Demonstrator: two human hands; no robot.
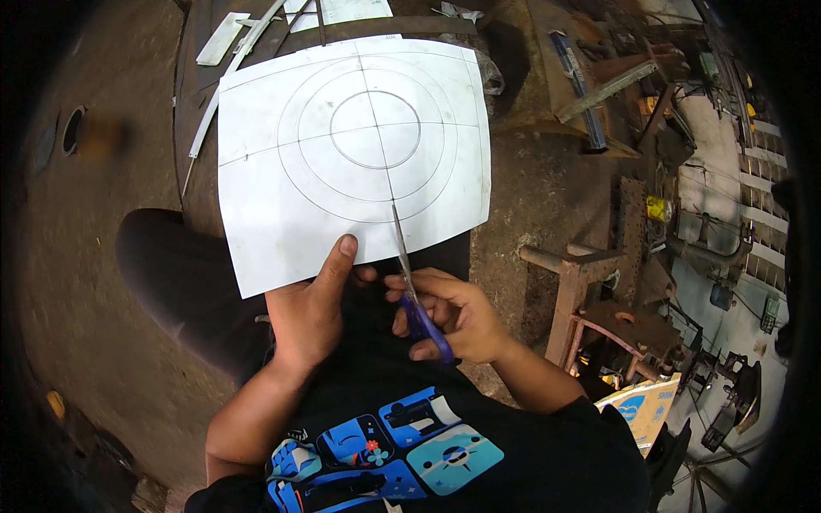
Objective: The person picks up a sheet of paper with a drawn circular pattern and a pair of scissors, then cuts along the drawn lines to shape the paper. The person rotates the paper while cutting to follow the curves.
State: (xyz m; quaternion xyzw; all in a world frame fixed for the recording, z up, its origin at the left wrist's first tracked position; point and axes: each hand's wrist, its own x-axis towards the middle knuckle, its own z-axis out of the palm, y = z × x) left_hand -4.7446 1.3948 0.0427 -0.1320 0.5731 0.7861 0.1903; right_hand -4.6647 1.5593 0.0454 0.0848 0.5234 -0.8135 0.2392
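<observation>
A large white sheet of paper (256, 188) spreads out in front of me, marked with concentric circles and two crossing lines. My left hand (312, 303) grips its near edge, thumb on top and the fingers mostly hidden beneath. In my right hand (457, 312) is a pair of scissors (421, 321) with purple handles. Their blades point away from me over the sheet's near edge. The tip lies close to the lower end of the upright line, near the outer circle. Whether the paper between the blades is cut I cannot tell.
Beyond the sheet's far left corner lie a caliper-like tool (248, 38) and a white strip (205, 120). A blue level-like bar (577, 85) lies at the far right. To the right stands a rusty metal frame (569, 299), with a cardboard box (646, 415) nearer me.
</observation>
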